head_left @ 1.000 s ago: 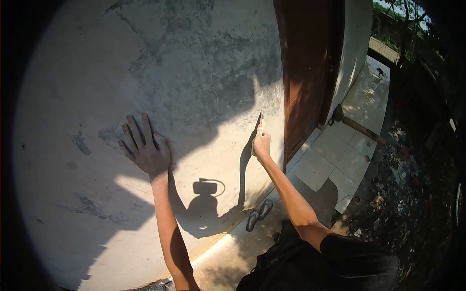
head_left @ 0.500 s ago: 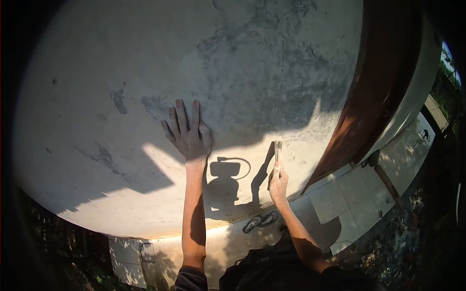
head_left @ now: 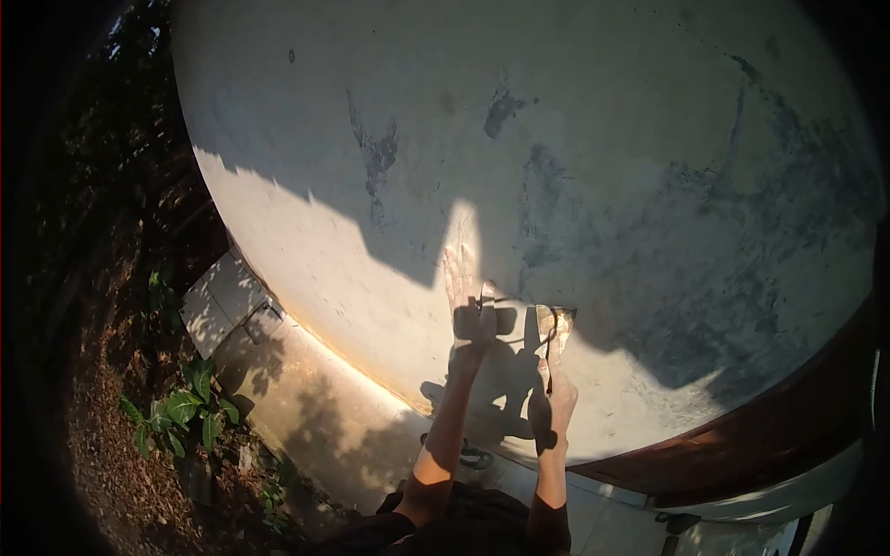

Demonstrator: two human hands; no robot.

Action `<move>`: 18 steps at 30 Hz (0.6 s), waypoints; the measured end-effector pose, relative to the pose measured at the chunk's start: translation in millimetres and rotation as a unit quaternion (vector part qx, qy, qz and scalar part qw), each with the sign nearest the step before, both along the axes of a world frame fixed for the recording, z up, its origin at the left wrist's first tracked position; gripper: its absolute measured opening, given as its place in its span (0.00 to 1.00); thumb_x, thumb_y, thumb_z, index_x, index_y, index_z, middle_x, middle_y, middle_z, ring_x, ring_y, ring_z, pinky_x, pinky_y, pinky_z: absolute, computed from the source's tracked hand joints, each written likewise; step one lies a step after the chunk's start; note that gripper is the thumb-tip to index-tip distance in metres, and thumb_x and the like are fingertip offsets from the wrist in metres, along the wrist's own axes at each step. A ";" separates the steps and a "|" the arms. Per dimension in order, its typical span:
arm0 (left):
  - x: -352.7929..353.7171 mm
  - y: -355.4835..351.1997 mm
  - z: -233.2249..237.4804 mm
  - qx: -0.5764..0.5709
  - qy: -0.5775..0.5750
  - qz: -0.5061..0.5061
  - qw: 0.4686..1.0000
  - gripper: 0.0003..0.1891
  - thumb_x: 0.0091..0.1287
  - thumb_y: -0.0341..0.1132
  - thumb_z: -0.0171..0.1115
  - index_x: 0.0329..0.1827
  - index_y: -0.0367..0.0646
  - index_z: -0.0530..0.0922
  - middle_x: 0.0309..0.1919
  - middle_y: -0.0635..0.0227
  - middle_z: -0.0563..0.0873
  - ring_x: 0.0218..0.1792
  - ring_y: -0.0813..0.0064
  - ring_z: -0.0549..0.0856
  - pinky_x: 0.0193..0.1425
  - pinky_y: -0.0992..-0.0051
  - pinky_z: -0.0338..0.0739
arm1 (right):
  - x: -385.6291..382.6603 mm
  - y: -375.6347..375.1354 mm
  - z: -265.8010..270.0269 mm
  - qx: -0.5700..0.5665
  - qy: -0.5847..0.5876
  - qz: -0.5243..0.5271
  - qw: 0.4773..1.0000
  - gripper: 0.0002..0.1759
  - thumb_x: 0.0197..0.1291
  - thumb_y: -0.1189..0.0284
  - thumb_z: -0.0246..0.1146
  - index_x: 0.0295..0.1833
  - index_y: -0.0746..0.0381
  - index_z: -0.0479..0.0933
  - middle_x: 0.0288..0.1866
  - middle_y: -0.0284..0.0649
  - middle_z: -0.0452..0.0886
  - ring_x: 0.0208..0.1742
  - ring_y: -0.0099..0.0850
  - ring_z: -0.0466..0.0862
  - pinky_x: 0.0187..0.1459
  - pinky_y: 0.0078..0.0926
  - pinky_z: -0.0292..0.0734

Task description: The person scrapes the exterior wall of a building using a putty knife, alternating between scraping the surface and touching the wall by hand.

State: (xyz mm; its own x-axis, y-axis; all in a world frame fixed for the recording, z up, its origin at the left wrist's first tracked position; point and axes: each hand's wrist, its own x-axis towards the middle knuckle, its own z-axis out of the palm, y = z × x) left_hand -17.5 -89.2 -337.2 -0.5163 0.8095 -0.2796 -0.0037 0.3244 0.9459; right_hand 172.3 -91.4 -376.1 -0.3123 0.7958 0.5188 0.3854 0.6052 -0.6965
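Observation:
My left hand (head_left: 470, 310) lies against the pale wall (head_left: 593, 250), its fingers stretched out and pointing up, partly in shadow. Nothing shows in it. To its right, my right hand (head_left: 559, 394) is wrapped round the handle of a scraper (head_left: 555, 324). The flat, wide blade points up and is at the wall, catching the sun. Dark grey patches (head_left: 732, 278) mark the wall above and to the right of both hands.
A brown door frame (head_left: 742, 440) runs along the lower right. Slippers (head_left: 476, 456) lie on the floor by the wall's foot. A leafy plant (head_left: 190, 408) grows at the lower left, beside a tiled ledge (head_left: 222, 296).
The view has swung left along the wall, bringing the plant into sight. My left hand is now lower on the wall and closer to my right hand, and the scraper shows its broad face.

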 end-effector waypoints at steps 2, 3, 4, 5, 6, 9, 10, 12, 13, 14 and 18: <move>0.0 2.1 -13.6 0.063 0.035 0.046 0.996 0.37 0.72 0.45 0.56 0.80 0.40 0.54 0.78 0.44 0.55 0.79 0.50 0.55 0.80 0.61 0.50 | -5.0 -0.3 5.0 -0.013 0.018 0.028 0.999 0.21 0.72 0.70 0.57 0.68 0.57 0.74 0.20 0.48 0.68 0.21 0.37 0.68 0.27 0.37 0.64; 1.1 6.3 -26.2 0.118 0.077 0.077 0.987 0.38 0.70 0.44 0.56 0.80 0.41 0.53 0.78 0.43 0.53 0.79 0.49 0.54 0.80 0.60 0.51 | -7.7 0.6 7.4 -0.027 0.016 0.027 0.999 0.19 0.72 0.70 0.57 0.65 0.59 0.77 0.20 0.48 0.69 0.21 0.37 0.69 0.27 0.37 0.64; 2.8 10.6 -39.2 0.170 0.120 0.109 0.972 0.38 0.69 0.42 0.56 0.80 0.42 0.52 0.78 0.43 0.51 0.79 0.48 0.54 0.80 0.60 0.52 | -7.9 3.0 8.0 -0.043 0.014 0.026 0.999 0.17 0.71 0.70 0.58 0.62 0.61 0.79 0.21 0.48 0.70 0.21 0.38 0.70 0.27 0.37 0.64; 4.0 13.6 -49.4 0.218 0.163 0.142 0.952 0.39 0.68 0.41 0.57 0.81 0.43 0.51 0.79 0.42 0.49 0.79 0.47 0.53 0.80 0.59 0.53 | -6.7 12.3 -2.7 -0.022 -0.001 0.034 0.999 0.14 0.71 0.70 0.59 0.57 0.63 0.81 0.23 0.50 0.73 0.22 0.42 0.74 0.28 0.39 0.66; 3.4 15.0 -54.0 0.263 0.208 0.173 0.926 0.40 0.67 0.40 0.57 0.81 0.44 0.51 0.79 0.42 0.47 0.79 0.46 0.53 0.79 0.59 0.54 | -7.5 15.4 -6.7 -0.015 -0.007 0.049 0.999 0.14 0.71 0.70 0.59 0.57 0.63 0.81 0.23 0.50 0.73 0.22 0.42 0.74 0.28 0.39 0.66; 0.9 8.5 -55.0 0.297 0.297 0.192 0.887 0.42 0.65 0.36 0.60 0.81 0.45 0.50 0.79 0.42 0.48 0.79 0.46 0.53 0.80 0.59 0.53 | -11.6 20.6 -17.4 0.105 -0.007 0.044 0.993 0.13 0.70 0.70 0.59 0.54 0.65 0.81 0.25 0.52 0.77 0.24 0.47 0.77 0.30 0.42 0.68; -1.0 8.8 -57.7 0.287 0.295 0.186 0.892 0.42 0.66 0.37 0.60 0.81 0.45 0.50 0.79 0.43 0.50 0.79 0.46 0.54 0.79 0.59 0.54 | -12.2 24.0 -21.4 0.122 -0.005 0.055 0.991 0.13 0.70 0.71 0.59 0.54 0.65 0.81 0.27 0.53 0.78 0.27 0.49 0.78 0.32 0.43 0.70; -9.7 11.5 -68.6 0.276 0.291 0.183 0.898 0.41 0.67 0.38 0.60 0.81 0.45 0.50 0.79 0.44 0.51 0.78 0.45 0.54 0.79 0.58 0.55 | -14.4 26.4 -18.3 0.140 -0.004 0.068 0.988 0.13 0.70 0.71 0.58 0.54 0.64 0.80 0.29 0.54 0.79 0.30 0.52 0.79 0.34 0.44 0.71; -17.7 13.7 -77.1 0.242 0.198 0.147 0.939 0.41 0.68 0.41 0.60 0.81 0.44 0.51 0.78 0.44 0.53 0.77 0.45 0.56 0.78 0.58 0.56 | -14.6 23.9 -7.3 0.088 -0.047 0.061 0.993 0.14 0.70 0.72 0.57 0.56 0.64 0.79 0.32 0.54 0.79 0.32 0.52 0.79 0.36 0.43 0.71; -24.3 15.6 -86.6 0.205 0.101 0.106 0.968 0.40 0.69 0.43 0.59 0.81 0.44 0.51 0.78 0.44 0.55 0.77 0.45 0.58 0.78 0.59 0.57 | -14.9 22.9 -1.1 0.035 -0.089 0.050 0.994 0.15 0.70 0.73 0.56 0.58 0.64 0.78 0.35 0.55 0.79 0.34 0.52 0.78 0.38 0.41 0.72; -40.1 7.2 -76.1 0.121 0.078 0.055 0.988 0.40 0.71 0.46 0.59 0.80 0.42 0.52 0.76 0.44 0.58 0.76 0.45 0.60 0.76 0.58 0.60 | -21.8 24.7 1.7 0.045 -0.093 0.060 0.993 0.19 0.71 0.74 0.54 0.66 0.63 0.74 0.38 0.55 0.77 0.35 0.49 0.75 0.41 0.37 0.71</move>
State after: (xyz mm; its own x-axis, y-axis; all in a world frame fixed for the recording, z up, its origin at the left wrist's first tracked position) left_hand -57.5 -82.0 -413.3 -0.6264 0.7795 0.0049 0.1255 0.0946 0.9876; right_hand 150.4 -66.7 -374.4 -0.4994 0.7003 0.5101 0.4237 0.7109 -0.5613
